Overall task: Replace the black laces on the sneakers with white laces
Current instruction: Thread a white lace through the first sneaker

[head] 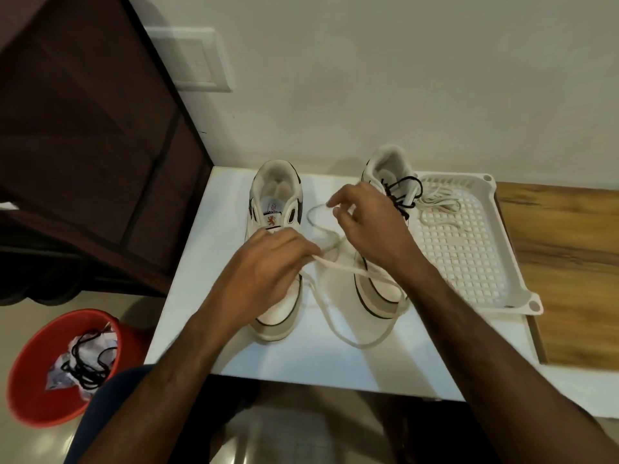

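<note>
Two white sneakers stand on the white table, toes toward me. My left hand lies over the left sneaker and pinches a white lace near its eyelets. That lace loops down across the table and back up to my right hand, whose fingertips pinch its other end between the shoes. The right sneaker still carries a black lace near its collar. My left hand hides the left shoe's eyelets.
A white perforated tray at the right holds another white lace. A red bucket on the floor at the left holds a black lace and crumpled paper. A dark cabinet stands at the left, a wooden surface at the right.
</note>
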Demonstrator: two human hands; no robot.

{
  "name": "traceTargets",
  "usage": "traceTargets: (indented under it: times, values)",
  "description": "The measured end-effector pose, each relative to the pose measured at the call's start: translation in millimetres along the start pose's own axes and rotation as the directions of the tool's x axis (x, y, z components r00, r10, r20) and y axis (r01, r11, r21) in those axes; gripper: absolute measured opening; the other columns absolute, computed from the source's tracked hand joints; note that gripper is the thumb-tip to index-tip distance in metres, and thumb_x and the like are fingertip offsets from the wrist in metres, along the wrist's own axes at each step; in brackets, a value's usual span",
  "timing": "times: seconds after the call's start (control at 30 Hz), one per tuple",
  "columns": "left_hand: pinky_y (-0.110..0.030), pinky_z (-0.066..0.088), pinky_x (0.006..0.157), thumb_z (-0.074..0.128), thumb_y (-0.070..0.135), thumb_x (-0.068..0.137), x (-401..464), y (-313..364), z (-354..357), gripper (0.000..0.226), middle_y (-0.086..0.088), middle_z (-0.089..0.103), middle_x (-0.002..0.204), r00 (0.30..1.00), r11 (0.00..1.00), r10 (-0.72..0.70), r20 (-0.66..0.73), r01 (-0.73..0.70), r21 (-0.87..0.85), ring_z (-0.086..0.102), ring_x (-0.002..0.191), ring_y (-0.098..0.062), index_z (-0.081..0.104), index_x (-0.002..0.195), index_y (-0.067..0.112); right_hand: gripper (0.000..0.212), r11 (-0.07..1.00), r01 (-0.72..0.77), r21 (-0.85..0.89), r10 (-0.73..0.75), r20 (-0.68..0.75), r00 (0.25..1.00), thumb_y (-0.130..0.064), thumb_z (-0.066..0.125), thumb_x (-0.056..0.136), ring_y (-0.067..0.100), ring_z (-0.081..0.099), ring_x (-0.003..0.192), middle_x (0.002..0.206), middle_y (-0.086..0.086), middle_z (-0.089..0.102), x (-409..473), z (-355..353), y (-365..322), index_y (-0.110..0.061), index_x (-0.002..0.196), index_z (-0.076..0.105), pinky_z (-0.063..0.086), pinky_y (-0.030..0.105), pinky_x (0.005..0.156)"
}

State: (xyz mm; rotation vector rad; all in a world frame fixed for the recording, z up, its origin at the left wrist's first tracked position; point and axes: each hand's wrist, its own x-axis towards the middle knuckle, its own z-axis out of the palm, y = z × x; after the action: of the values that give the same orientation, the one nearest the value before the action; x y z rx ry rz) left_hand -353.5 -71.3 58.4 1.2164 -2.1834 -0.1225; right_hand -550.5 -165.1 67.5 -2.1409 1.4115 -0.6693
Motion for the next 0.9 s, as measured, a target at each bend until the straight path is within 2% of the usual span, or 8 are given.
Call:
traceTargets:
  times: [0.07, 0.17, 0.27, 0.37, 0.43, 0.67, 0.77, 0.9]
  values:
    - [-0.036, 0.050, 0.080, 0.070, 0.003, 0.093, -3, 3, -11, 0.013, 0.001, 0.068, 0.100, 0.994, 0.989, -0.090, -0.062, 0.082, -0.120, 0.064, 0.097, -0.014, 0.074, 0.103, 0.009, 0.039, 0.990, -0.114, 0.077, 0.104, 0.128, 0.986, -0.047, 0.052, 0.102, 0.007, 0.064, 0.071, 0.078, -0.006, 0.071, -7, -2, -15, -0.020, 0.087, 0.076, 0.051, 0.033, 0.071]
    - [-0.039, 0.050, 0.083, 0.071, 0.002, 0.090, -5, 6, -11, 0.016, -0.002, 0.067, 0.102, 0.999, 0.986, -0.032, -0.019, 0.028, -0.167, 0.064, 0.099, -0.017, 0.075, 0.104, 0.008, 0.063, 0.802, -0.448, 0.395, 0.207, 0.520, 0.829, -0.063, 0.041, 0.100, 0.012, 0.065, 0.075, 0.078, -0.002, 0.075, -13, 0, -36, -0.017, 0.080, 0.077, 0.047, 0.029, 0.074]
    - [-0.040, 0.052, 0.086, 0.069, 0.008, 0.094, -6, 13, -1, 0.013, -0.007, 0.068, 0.100, 0.986, 0.983, 0.140, 0.089, -0.128, -0.129, 0.065, 0.096, -0.022, 0.076, 0.104, 0.006, 0.042, 0.578, -0.551, 0.601, 0.105, 0.615, 0.781, -0.046, 0.051, 0.103, 0.019, 0.068, 0.089, 0.093, 0.005, 0.076, -12, 11, -36, -0.012, 0.098, 0.077, 0.053, 0.034, 0.088]
    - [-0.033, 0.052, 0.084, 0.070, 0.017, 0.095, -10, 19, 7, 0.014, -0.004, 0.069, 0.098, 0.967, 0.975, 0.197, 0.160, -0.176, -0.138, 0.064, 0.092, -0.019, 0.077, 0.104, 0.008, 0.021, 0.387, -0.546, 0.743, 0.088, 0.560, 0.824, -0.021, 0.054, 0.104, 0.015, 0.064, 0.073, 0.074, 0.002, 0.066, -8, 13, -31, -0.007, 0.103, 0.070, 0.053, 0.024, 0.072]
    - [-0.033, 0.052, 0.081, 0.071, 0.021, 0.095, -12, 14, 7, 0.016, -0.004, 0.070, 0.097, 0.973, 0.980, 0.161, 0.164, -0.138, -0.145, 0.064, 0.090, -0.018, 0.078, 0.104, 0.009, 0.019, 0.386, -0.524, 0.759, 0.118, 0.523, 0.844, -0.018, 0.053, 0.105, 0.013, 0.059, 0.063, 0.065, -0.002, 0.055, -6, 12, -28, -0.005, 0.107, 0.067, 0.052, 0.024, 0.065]
    - [-0.034, 0.055, 0.086, 0.073, 0.013, 0.094, -8, -4, 3, 0.010, -0.002, 0.069, 0.105, 0.996, 0.969, -0.072, 0.047, 0.081, -0.232, 0.067, 0.101, -0.015, 0.077, 0.101, 0.007, 0.022, 0.749, -0.438, 0.498, 0.155, 0.511, 0.846, -0.012, 0.051, 0.105, 0.013, 0.068, 0.079, 0.087, 0.002, 0.073, -10, 17, -26, -0.007, 0.109, 0.072, 0.052, 0.030, 0.076]
    - [-0.028, 0.054, 0.091, 0.073, 0.012, 0.094, -8, -4, 1, 0.008, -0.003, 0.069, 0.105, 0.999, 0.974, -0.029, 0.041, 0.038, -0.225, 0.066, 0.104, -0.013, 0.076, 0.097, 0.005, 0.029, 0.585, -0.566, 0.581, 0.188, 0.581, 0.792, -0.028, 0.056, 0.104, 0.024, 0.072, 0.084, 0.094, 0.013, 0.074, -11, 13, -23, -0.005, 0.113, 0.071, 0.058, 0.035, 0.082]
    - [-0.033, 0.052, 0.084, 0.073, 0.013, 0.093, -8, 0, 8, 0.008, -0.006, 0.070, 0.100, 0.993, 0.989, 0.093, 0.066, -0.085, -0.122, 0.067, 0.094, -0.020, 0.075, 0.093, 0.006, 0.025, 0.432, -0.606, 0.668, 0.120, 0.623, 0.773, -0.023, 0.063, 0.099, 0.020, 0.068, 0.091, 0.100, 0.011, 0.073, -12, 16, -21, -0.007, 0.117, 0.072, 0.055, 0.032, 0.087]
